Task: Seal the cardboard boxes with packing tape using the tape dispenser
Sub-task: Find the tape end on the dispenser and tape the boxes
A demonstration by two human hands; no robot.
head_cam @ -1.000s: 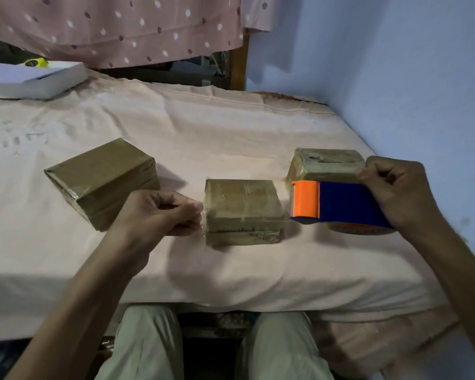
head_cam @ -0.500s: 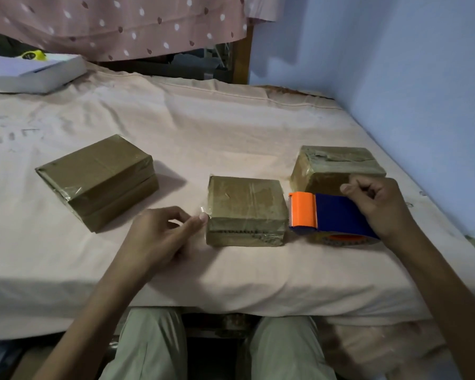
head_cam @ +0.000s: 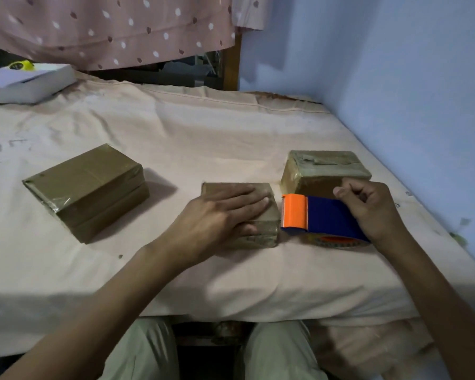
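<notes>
Three taped cardboard boxes sit on the bed [head_cam: 176, 138]; the middle box [head_cam: 261, 237] is the landmark, with the left box [head_cam: 88, 187] well apart and the right box [head_cam: 324, 171] near, behind its right. The left hand [head_cam: 220, 218], half a second ago beside the middle box, now lies flat on top with straight fingers. One tape dispenser [head_cam: 321, 215], just right of it, is gripped by the right hand [head_cam: 370, 207].
</notes>
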